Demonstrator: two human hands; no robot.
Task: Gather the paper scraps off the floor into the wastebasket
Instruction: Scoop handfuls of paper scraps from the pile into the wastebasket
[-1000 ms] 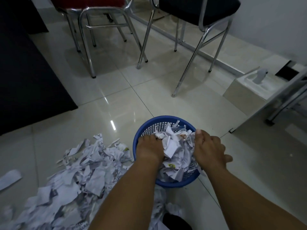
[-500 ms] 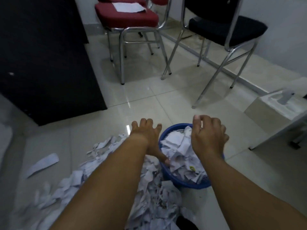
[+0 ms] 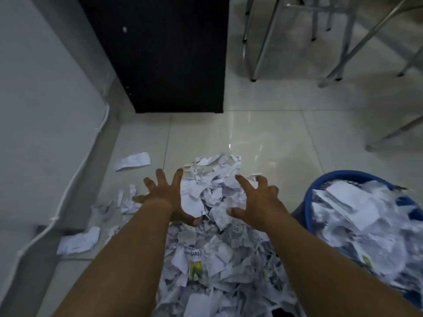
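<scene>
Big pile of torn white paper scraps point(image 3: 212, 225) on the floor under both hands, left hand point(image 3: 166, 197) and right hand point(image 3: 256, 202) spread wide and holding nothing, blue wastebasket point(image 3: 307, 202) full of scraps just right of the right hand

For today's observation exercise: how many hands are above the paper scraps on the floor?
2. The left hand spreads open over the left of the paper pile; the right hand hovers, fingers spread, nearer the blue wastebasket. Neither holds anything.

wastebasket point(image 3: 307, 203) blurred, cut off at right edge; chairs point(image 3: 258, 42) cropped up top.
</scene>
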